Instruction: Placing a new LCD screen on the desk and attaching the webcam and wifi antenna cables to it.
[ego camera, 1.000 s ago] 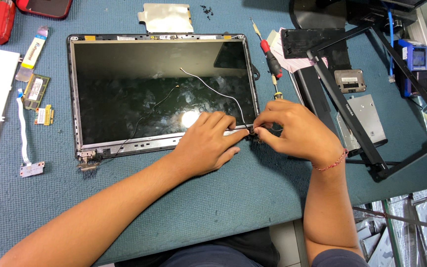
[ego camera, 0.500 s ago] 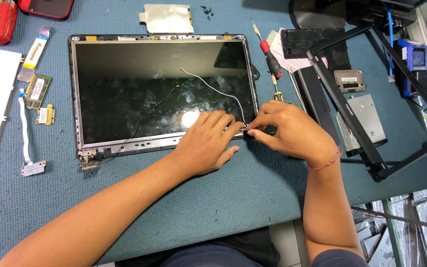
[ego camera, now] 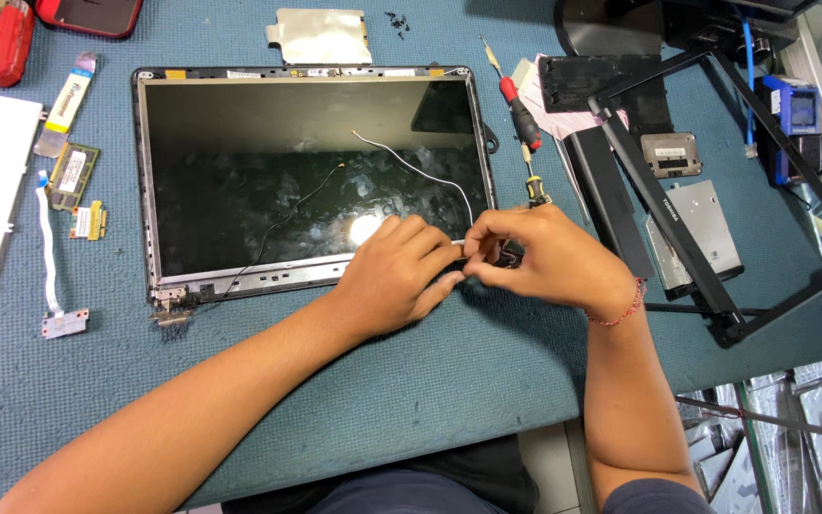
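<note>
Where fingers meet, white cable seemingly pinched.

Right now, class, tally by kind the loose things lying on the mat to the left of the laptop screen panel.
Ribbon cables: 2
Green memory module: 1
Small yellow card: 1
Total: 4

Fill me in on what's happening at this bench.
A person is working on a laptop screen panel lying flat on a blue mat. Both hands meet at its lower right corner: the left hand and right hand pinch the end of a white cable that runs across the dark panel. A red-handled screwdriver lies just beside the panel, untouched.
</note>
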